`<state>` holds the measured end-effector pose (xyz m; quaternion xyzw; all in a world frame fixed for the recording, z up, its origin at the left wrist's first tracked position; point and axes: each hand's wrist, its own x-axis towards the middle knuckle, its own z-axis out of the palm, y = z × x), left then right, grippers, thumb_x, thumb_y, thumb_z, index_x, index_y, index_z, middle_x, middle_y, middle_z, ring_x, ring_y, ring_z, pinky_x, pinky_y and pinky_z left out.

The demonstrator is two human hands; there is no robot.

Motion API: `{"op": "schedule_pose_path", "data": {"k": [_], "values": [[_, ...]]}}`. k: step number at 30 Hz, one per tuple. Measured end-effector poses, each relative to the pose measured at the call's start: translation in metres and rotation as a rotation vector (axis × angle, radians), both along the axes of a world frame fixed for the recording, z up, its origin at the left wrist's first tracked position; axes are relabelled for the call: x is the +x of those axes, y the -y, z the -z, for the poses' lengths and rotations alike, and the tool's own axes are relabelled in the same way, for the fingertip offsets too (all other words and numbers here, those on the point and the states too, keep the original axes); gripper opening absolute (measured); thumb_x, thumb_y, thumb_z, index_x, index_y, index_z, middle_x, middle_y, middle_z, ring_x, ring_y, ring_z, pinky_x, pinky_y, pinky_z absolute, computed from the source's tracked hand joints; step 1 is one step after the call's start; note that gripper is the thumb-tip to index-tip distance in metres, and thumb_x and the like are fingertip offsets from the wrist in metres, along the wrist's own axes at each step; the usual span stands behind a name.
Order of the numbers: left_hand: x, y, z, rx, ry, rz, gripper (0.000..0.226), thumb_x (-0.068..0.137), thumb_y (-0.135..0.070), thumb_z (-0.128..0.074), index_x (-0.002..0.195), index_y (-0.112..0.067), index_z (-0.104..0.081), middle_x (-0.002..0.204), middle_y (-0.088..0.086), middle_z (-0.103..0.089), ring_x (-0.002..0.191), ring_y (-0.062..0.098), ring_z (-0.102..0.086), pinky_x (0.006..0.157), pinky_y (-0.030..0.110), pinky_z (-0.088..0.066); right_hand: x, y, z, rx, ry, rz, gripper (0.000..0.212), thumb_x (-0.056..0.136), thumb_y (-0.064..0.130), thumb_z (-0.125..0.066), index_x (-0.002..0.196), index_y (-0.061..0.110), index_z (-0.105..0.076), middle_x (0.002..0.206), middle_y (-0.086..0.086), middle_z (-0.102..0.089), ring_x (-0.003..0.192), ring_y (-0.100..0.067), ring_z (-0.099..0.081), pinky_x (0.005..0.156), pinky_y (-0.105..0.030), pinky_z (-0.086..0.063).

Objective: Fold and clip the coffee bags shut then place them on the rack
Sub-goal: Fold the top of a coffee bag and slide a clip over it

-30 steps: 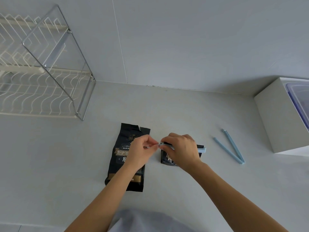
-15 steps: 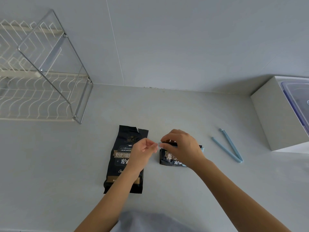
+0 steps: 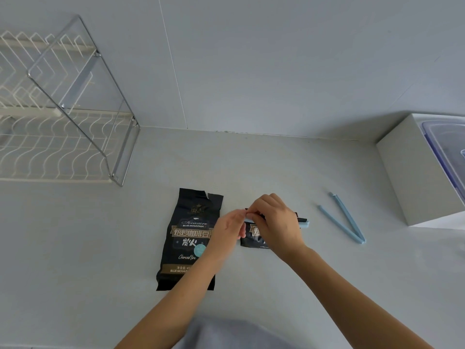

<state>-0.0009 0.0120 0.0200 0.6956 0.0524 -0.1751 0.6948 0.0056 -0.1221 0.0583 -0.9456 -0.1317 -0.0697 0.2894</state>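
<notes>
Grey counter (image 3: pixel 276 170): left hand (image 3: pixel 226 231) pinches clip (image 3: pixel 304 224), right hand (image 3: pixel 278 224) curled round it atop folded bag (image 3: pixel 251 239).

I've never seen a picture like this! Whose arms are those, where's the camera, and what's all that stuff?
No robot here: a person wears a camera on their head, so you look down at their own arms. The left hand and right hand pinch the top of a folded coffee bag, where a blue clip runs along the fold. Beside it on the counter lies a second coffee bag, flat and unclipped. To the right a spare clip lies open like a V, near a white box. The wire rack at far left is where the bags go.
</notes>
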Motion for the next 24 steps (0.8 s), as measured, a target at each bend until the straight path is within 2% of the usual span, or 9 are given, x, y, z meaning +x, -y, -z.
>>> {"op": "schedule_pose_path", "data": {"k": [3, 6, 8, 9, 12, 15, 18, 24], "values": [[-0.005, 0.005, 0.001, 0.024, 0.09, -0.029, 0.032, 0.096, -0.036, -0.041, 0.077, -0.039, -0.065, 0.049, -0.015, -0.041, 0.05, 0.002, -0.036, 0.051, 0.015, -0.032, -0.005, 0.003, -0.003, 0.046, 0.03, -0.041, 0.011, 0.084, 0.009, -0.063, 0.073, 0.009, -0.061, 0.073, -0.001, -0.062, 0.071, -0.021, -0.054, 0.052, -0.034, -0.046], [-0.007, 0.003, 0.006, 0.086, 0.159, -0.026, 0.025, 0.097, -0.034, -0.041, 0.086, -0.028, -0.062, 0.054, -0.02, -0.051, 0.053, -0.003, -0.043, 0.053, 0.01, -0.035, -0.01, 0.003, -0.007, 0.018, 0.047, -0.12, 0.013, 0.088, 0.01, -0.061, 0.075, 0.009, -0.062, 0.072, -0.002, -0.061, 0.068, -0.021, -0.052, 0.053, -0.033, -0.045], [-0.01, 0.003, 0.011, 0.127, 0.175, -0.035, 0.023, 0.098, -0.024, -0.041, 0.087, -0.024, -0.061, 0.063, -0.017, -0.055, 0.059, -0.002, -0.046, 0.059, 0.013, -0.036, -0.011, 0.002, -0.007, -0.018, -0.013, -0.149, 0.014, 0.089, 0.015, -0.06, 0.076, 0.011, -0.063, 0.073, -0.001, -0.062, 0.069, -0.019, -0.052, 0.054, -0.031, -0.044], [-0.012, 0.003, 0.014, 0.139, 0.155, -0.057, 0.023, 0.098, -0.021, -0.042, 0.085, -0.024, -0.061, 0.064, -0.013, -0.053, 0.059, 0.002, -0.045, 0.06, 0.02, -0.037, -0.009, 0.002, -0.007, -0.037, -0.059, -0.151, 0.013, 0.089, 0.018, -0.06, 0.078, 0.013, -0.064, 0.075, 0.001, -0.062, 0.071, -0.016, -0.051, 0.054, -0.029, -0.043], [-0.012, 0.002, 0.017, 0.116, 0.076, -0.099, 0.021, 0.097, -0.018, -0.046, 0.082, -0.015, -0.061, 0.06, -0.003, -0.044, 0.057, 0.013, -0.039, 0.058, 0.034, -0.034, -0.001, 0.0, -0.008, -0.068, -0.136, -0.137, 0.01, 0.087, 0.029, -0.06, 0.082, 0.023, -0.066, 0.081, 0.008, -0.062, 0.078, -0.009, -0.05, 0.056, -0.025, -0.041], [-0.006, -0.002, 0.015, 0.128, 0.065, -0.077, 0.022, 0.095, -0.021, -0.05, 0.086, -0.007, -0.063, 0.062, -0.004, -0.052, 0.055, 0.009, -0.046, 0.057, 0.029, -0.038, 0.006, 0.004, -0.006, -0.13, -0.184, -0.125, 0.014, 0.081, 0.041, -0.062, 0.088, 0.029, -0.063, 0.084, 0.01, -0.06, 0.081, -0.008, -0.051, 0.058, -0.024, -0.039], [-0.001, -0.004, 0.013, 0.196, 0.062, -0.022, 0.021, 0.094, -0.022, -0.051, 0.081, -0.011, -0.063, 0.065, -0.007, -0.058, 0.063, 0.008, -0.053, 0.066, 0.03, -0.042, 0.006, 0.009, 0.0, -0.174, -0.208, -0.11, 0.015, 0.081, 0.041, -0.063, 0.087, 0.027, -0.062, 0.084, 0.008, -0.06, 0.082, -0.012, -0.053, 0.058, -0.026, -0.038], [-0.001, -0.005, 0.013, 0.149, 0.064, 0.014, 0.017, 0.095, -0.025, -0.05, 0.082, -0.023, -0.061, 0.076, -0.008, -0.061, 0.071, 0.006, -0.055, 0.073, 0.031, -0.043, 0.003, 0.006, 0.003, -0.128, -0.139, -0.084, 0.022, 0.085, 0.038, -0.062, 0.075, 0.018, -0.064, 0.075, 0.005, -0.062, 0.074, -0.014, -0.053, 0.054, -0.03, -0.041]]}}
